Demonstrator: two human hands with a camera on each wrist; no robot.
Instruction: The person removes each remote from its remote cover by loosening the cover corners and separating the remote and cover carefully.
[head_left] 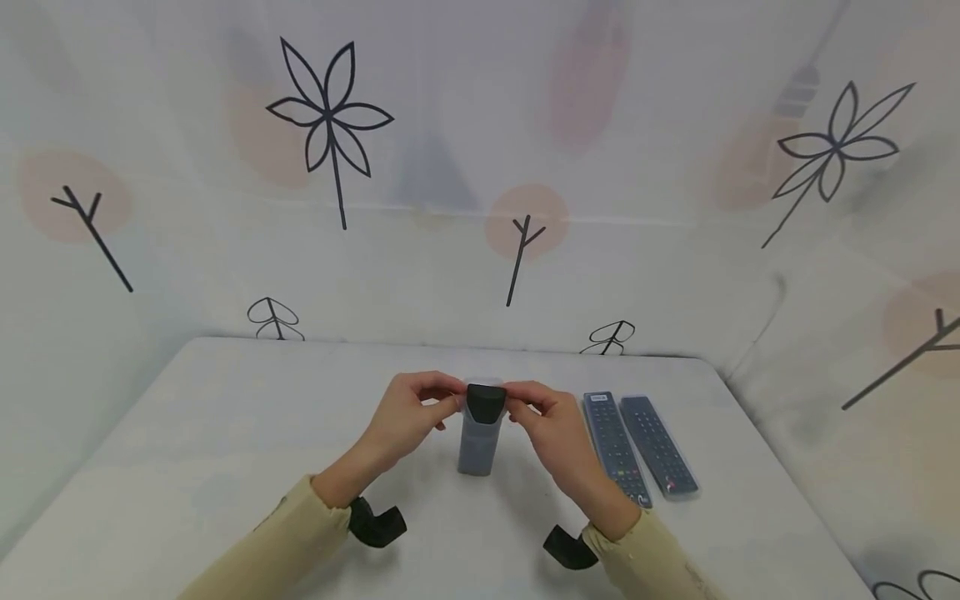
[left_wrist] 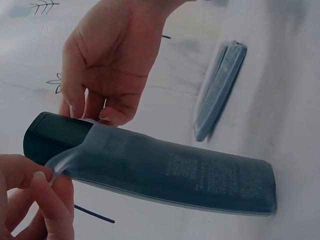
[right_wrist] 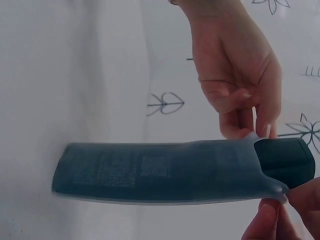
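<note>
A dark remote control stands on end between the hands, its bare black tip poking out of a translucent remote cover. At the left of the cover's mouth, the left hand pinches the rim between thumb and finger. The right hand pinches the opposite side of that rim. The left wrist view shows the cover's edge pulled out into a fold by the left fingers. Printed text shows through the cover in both wrist views, and its lower end is down at the table.
To the right on the white table lie two more remotes side by side, a nearer one and an outer one, both in clear covers. A patterned white cloth rises behind the table. Black wrist mounts hang below both sleeves.
</note>
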